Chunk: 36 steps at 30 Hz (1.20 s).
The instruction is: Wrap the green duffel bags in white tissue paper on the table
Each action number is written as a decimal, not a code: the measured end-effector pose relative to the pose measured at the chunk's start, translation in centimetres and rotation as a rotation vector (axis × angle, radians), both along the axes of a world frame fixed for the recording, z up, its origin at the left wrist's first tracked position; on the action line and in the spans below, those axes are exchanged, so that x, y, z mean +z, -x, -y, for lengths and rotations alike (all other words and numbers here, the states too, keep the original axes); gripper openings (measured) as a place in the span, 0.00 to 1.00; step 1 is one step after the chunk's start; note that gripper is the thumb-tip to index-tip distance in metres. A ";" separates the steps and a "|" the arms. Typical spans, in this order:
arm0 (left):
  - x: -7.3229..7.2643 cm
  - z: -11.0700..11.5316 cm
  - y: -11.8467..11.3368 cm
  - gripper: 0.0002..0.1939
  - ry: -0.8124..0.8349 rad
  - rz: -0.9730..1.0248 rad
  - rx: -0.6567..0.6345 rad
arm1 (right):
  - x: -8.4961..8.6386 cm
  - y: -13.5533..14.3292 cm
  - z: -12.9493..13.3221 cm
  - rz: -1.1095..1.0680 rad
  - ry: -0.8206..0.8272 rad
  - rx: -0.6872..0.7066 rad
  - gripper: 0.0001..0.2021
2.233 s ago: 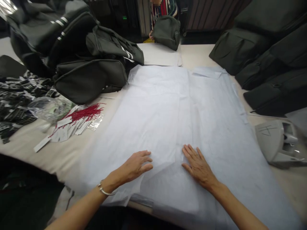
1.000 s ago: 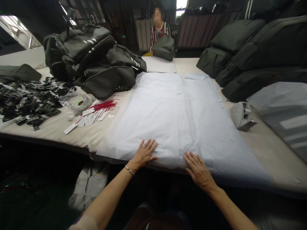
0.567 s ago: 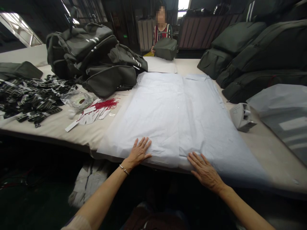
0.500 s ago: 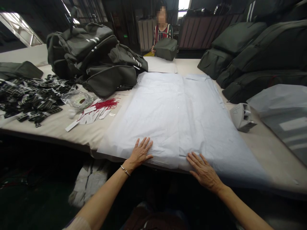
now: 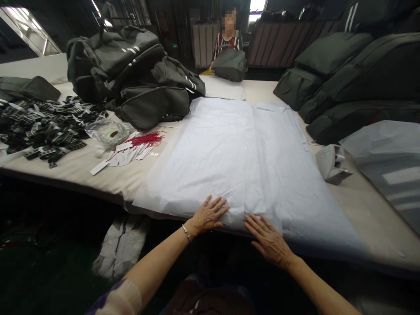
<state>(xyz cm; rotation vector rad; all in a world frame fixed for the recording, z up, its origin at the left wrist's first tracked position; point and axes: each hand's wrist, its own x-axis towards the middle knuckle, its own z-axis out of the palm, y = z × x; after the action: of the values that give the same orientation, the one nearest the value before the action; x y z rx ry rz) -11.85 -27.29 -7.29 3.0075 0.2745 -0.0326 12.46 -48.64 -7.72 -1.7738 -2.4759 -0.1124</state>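
Note:
Large white translucent sheets, thin like tissue or plastic, lie spread over the table in front of me. My left hand rests flat on their near edge with fingers spread; a thin bracelet circles that wrist. A short way to its right, my right hand lies palm down on the same edge, fingers stretched out. Neither hand holds anything. Folds run lengthwise down the middle of the sheets, and several creases show near my fingers.
Dark green bags are heaped at the left, beside black straps and white tags with red strings. A grey-white tape dispenser stands at right, near stacked bags. Across the table, a person holds a green bag.
My left hand has slid to the right along the near edge, and my right hand has shifted slightly left, so they are closer together. The sheets look nearly the same.

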 end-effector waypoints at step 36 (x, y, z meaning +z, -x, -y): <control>-2.5 0.7 1.5 0.36 -0.192 0.144 -0.036 | 0.0 -0.7 -0.6 -0.141 0.126 0.036 0.41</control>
<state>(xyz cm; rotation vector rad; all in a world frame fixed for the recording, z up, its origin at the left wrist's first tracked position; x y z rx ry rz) -13.37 -27.97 -9.78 3.1837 0.2199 0.2176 13.15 -48.00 -7.76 -1.7162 -2.4618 0.1687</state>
